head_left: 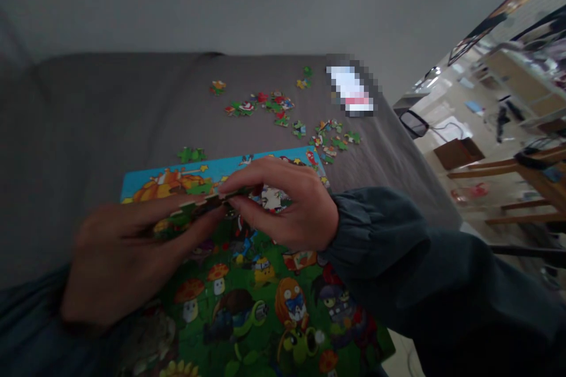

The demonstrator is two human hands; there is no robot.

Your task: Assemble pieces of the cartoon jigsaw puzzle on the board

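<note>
Left hand (119, 259) and right hand (287, 206) pinch a jigsaw piece (207, 203) over the puzzle board (221, 168).

The fingers (260, 174) of both hands are closed on this piece, just above the board. The board lies on a grey upholstered surface (110, 112) with loose pieces (274, 106) and one pixelated object (351, 88) near them. Further right, on the room floor, are a cardboard box (457, 153) and a wooden chair (522, 182).

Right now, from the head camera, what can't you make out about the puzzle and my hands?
The jigsaw pieces between the left hand and right hand: fingers hide their shapes.
The puzzle board: both hands hide its middle; the bottom frame edge cuts it off.
The object on the sofa: pixelated, unidentifiable.
</note>
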